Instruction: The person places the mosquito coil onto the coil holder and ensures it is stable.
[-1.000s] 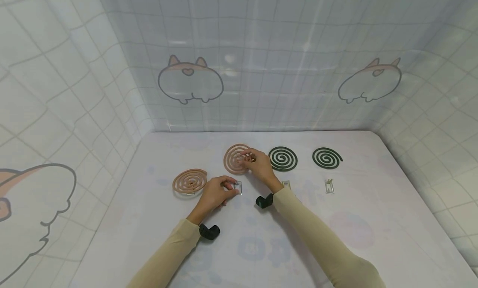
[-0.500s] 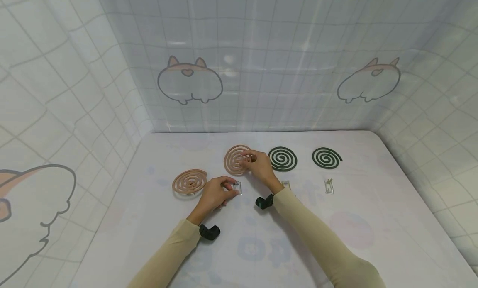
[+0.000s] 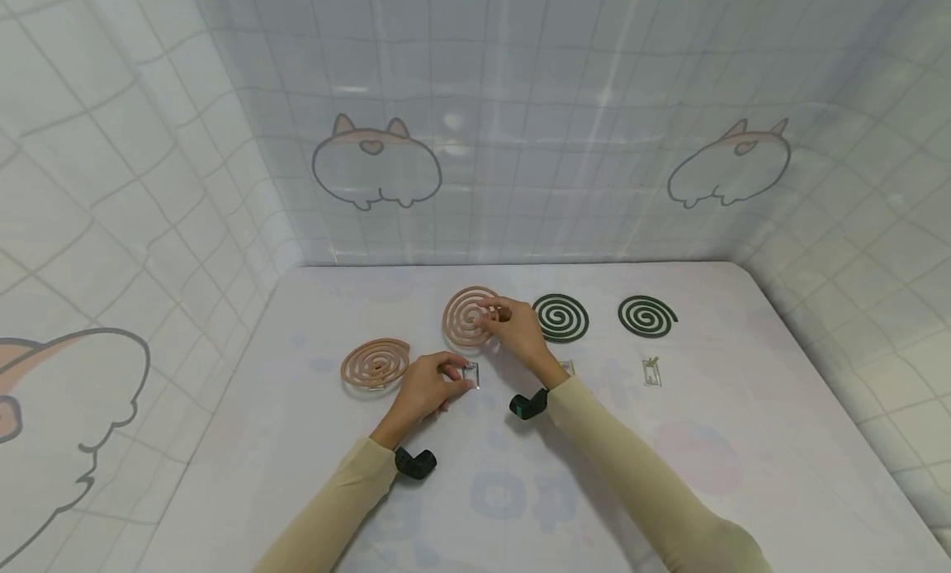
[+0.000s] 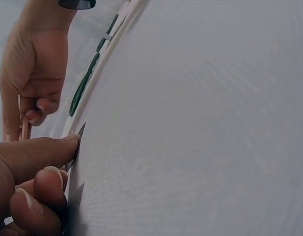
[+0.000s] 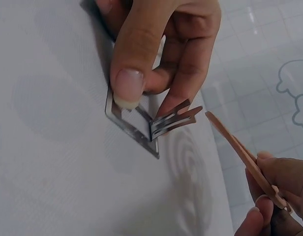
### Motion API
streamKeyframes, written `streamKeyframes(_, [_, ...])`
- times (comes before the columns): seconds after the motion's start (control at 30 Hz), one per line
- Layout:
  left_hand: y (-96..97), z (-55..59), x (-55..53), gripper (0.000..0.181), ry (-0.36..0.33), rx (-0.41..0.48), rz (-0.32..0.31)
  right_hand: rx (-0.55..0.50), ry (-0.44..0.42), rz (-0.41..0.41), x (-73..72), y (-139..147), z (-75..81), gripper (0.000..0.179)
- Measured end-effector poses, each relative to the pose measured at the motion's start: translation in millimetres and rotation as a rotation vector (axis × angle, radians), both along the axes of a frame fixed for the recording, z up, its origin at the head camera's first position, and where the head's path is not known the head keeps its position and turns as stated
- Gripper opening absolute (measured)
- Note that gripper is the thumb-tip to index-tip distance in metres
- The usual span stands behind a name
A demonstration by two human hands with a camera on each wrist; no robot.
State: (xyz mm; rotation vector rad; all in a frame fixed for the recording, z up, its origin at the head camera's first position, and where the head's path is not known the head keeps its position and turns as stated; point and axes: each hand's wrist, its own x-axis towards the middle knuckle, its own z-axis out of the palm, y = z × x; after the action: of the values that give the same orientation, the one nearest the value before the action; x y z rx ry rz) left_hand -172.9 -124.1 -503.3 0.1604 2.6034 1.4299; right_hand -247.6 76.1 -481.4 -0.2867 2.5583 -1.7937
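My right hand pinches a brown mosquito coil between thumb and fingers. In the right wrist view the coil shows edge-on, raised off the white table, its spiral shadow below. Close by on the left, my left hand pinches a small metal coil stand by its flat frame against the table. The stand's bent-up prongs point toward the coil's edge, with a small gap between them. A second brown coil sits left of my left hand, over another metal stand.
Two green mosquito coils lie flat at the back right of the table. In front of them are two more metal stands, one partly behind my right wrist. Tile-patterned walls enclose the back and sides.
Both hands keep almost the same pose and grips; only the head view has shifted very slightly.
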Motion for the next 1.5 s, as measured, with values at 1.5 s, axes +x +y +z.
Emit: streamKeyframes(1.5, [-1.4,4.3,0.7,0.027,-0.031,0.056,-0.008,-0.111,-0.050,0.044,29.4,1,23.4,0.035])
